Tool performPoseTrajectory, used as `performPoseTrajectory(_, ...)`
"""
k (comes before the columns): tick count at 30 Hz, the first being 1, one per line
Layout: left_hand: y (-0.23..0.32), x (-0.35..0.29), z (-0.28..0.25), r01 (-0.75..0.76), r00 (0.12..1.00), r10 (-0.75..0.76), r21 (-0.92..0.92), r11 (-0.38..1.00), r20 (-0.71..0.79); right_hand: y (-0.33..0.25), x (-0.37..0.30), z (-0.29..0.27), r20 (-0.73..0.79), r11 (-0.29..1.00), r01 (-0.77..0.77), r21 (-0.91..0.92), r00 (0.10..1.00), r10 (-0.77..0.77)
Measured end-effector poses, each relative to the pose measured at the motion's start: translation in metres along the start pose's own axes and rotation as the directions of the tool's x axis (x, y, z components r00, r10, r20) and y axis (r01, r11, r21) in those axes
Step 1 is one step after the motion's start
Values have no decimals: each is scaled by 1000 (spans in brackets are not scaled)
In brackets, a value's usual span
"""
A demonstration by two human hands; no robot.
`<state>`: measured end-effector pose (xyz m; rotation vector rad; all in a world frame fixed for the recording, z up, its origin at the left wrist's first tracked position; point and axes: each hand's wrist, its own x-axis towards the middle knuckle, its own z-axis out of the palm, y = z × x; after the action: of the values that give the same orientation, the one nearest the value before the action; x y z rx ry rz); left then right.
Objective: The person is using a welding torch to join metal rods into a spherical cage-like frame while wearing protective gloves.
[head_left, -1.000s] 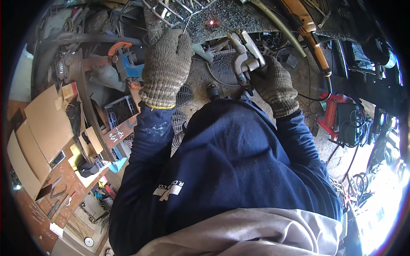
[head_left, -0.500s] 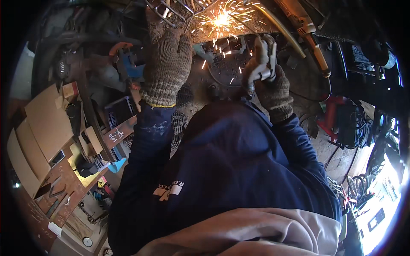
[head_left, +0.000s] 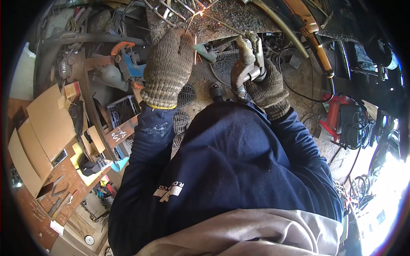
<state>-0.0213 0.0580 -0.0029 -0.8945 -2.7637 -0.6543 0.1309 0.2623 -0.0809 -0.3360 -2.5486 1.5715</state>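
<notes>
My left hand [head_left: 168, 70], in a knitted work glove, is closed at the table's near edge. A thin metal rod [head_left: 189, 24] rises from its fingertips toward a framework of welded bars [head_left: 172, 10]. In a matching glove, my right hand [head_left: 269, 87] grips a worn welding electrode holder [head_left: 252, 64]. From the holder's jaw a slim electrode [head_left: 222, 24] slants up and left. Its tip meets the bars at a small orange glow, and a few spark streaks drop beside my left hand. My right fingers are partly hidden behind the holder.
The bars lie on a grit-covered metal worktable [head_left: 243, 13]. An orange angle grinder [head_left: 305, 21] and a hose-like tube [head_left: 282, 27] lie at its right. A blue clamp [head_left: 131, 66] stands left, above cardboard [head_left: 51, 123]. A red-framed machine [head_left: 335, 115] with cables sits right.
The bright spark burst has shrunk to a small glow farther left. My right hand has shifted left with the electrode holder; my left hand has stayed in place.
</notes>
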Motion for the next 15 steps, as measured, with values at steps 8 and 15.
performPoseTrajectory(8,5,1,0,104,993,-99,-73,992,65,5,3,9,-51,998,52,-26,997,-53)
performPoseTrajectory(15,5,2,0,123,988,-113,-94,988,105,21,8,17,1,1000,3,-13,1000,-3)
